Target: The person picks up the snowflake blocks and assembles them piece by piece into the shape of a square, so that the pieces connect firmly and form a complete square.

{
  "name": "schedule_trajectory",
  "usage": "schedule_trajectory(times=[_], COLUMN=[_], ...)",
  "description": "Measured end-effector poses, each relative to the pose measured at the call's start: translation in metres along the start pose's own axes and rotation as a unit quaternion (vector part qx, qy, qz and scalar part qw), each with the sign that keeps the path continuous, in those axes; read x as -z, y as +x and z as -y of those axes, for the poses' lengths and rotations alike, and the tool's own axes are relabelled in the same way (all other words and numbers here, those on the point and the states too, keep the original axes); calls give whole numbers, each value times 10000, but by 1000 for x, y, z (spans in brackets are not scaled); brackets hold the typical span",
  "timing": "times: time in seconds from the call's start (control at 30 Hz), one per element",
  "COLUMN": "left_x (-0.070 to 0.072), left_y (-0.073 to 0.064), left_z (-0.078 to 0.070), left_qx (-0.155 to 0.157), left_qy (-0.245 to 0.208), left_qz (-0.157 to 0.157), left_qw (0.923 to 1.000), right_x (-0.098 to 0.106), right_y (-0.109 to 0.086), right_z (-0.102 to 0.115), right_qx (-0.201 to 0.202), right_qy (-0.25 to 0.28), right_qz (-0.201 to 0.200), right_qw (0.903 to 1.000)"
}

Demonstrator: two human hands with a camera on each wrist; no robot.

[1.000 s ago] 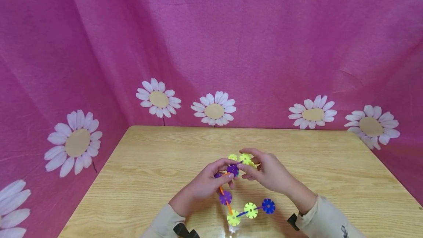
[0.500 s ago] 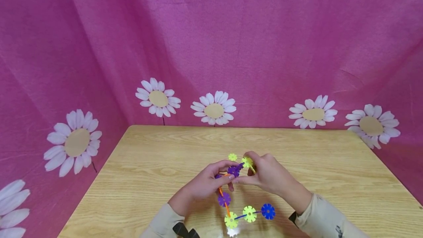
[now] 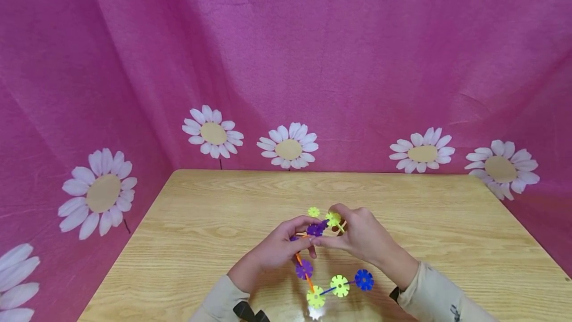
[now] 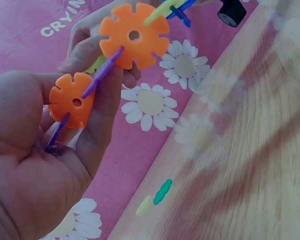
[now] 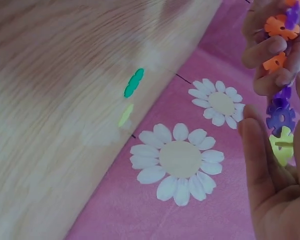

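Notched plastic discs, slotted together edge to edge, form a chain. In the head view my left hand (image 3: 274,247) grips it around a purple disc (image 3: 315,230). My right hand (image 3: 368,237) holds a yellow disc (image 3: 333,219) close by, its thumb reaching to the left fingertips. Below the left hand the chain hangs through another purple disc (image 3: 304,270) and yellow discs (image 3: 340,286) to a blue end disc (image 3: 364,280). Orange discs (image 4: 135,37) show between the left fingers in the left wrist view. Fingers partly hide the joint between the hands.
A loose green disc (image 4: 163,192) and a loose yellow disc (image 4: 143,205) lie near the far edge of the wood-grain table (image 3: 223,202). Pink cloth (image 3: 348,63) printed with daisies hangs behind and to the left of it.
My right hand has shifted its grip, its thumb moving down from the purple disc toward the left thumb and its fingers bending around the yellow disc. The hanging chain sways slightly; my left hand stays put.
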State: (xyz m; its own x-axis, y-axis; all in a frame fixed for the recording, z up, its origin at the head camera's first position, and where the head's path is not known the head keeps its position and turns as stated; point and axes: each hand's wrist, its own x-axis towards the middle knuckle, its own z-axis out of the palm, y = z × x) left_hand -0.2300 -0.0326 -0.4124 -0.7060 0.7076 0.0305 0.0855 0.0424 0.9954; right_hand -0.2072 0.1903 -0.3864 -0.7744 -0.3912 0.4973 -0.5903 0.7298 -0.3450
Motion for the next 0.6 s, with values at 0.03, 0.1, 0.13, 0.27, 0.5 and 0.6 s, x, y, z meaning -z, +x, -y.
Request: schedule_trajectory(times=[0.03, 0.1, 0.13, 0.27, 0.5, 0.6], left_x=[-1, -2, -3, -4, -4, -5], left_y=[0, 0, 0, 0, -1, 0], left_z=[0, -1, -2, -2, -1, -2], left_qx=[-21, -70, -81, -112, -95, -98], left_qy=[-27, -60, -73, -65, -18, -108], left_qz=[-21, -63, -87, -181, -116, -53], left_qw=[10000, 9999, 9999, 9998, 9999, 9999], right_x=[0, -1, -1, -2, -9, -10], right_y=[0, 1, 1, 3, 3, 4], right_z=[0, 2, 3, 5, 3, 4], right_qx=[-62, -221, -291, -331, -10, 132], right_qy=[82, 274, 355, 466, 501, 461], right_qz=[1, 22, 38, 212, 148, -96], right_qw=[9999, 9994, 9989, 9981, 9986, 9988])
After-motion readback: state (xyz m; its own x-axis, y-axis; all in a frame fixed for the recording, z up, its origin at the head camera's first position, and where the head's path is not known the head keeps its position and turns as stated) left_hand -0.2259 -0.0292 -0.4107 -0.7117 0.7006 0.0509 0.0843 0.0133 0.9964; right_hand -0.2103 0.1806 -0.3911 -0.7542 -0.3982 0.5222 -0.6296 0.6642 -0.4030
